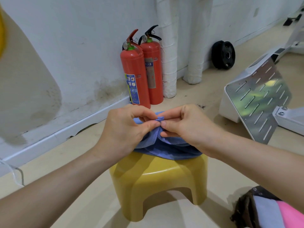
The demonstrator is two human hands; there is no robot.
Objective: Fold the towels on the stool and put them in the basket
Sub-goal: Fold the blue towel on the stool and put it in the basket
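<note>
A blue towel (169,149) lies bunched on the top of a yellow plastic stool (158,176) in the middle of the view. My left hand (125,129) and my right hand (185,125) meet above it, each pinching the same stitched edge of the blue towel between thumb and fingers and lifting that edge a little. At the bottom right corner a dark woven basket (243,206) shows partly, with a light blue towel (266,211) and a pink towel (291,214) inside it.
Two red fire extinguishers (141,71) stand against the white wall behind the stool. A wrapped white pipe (167,51) rises next to them. A metal slotted plate of a white machine (259,99) sits at the right, a black weight plate (223,55) beyond it.
</note>
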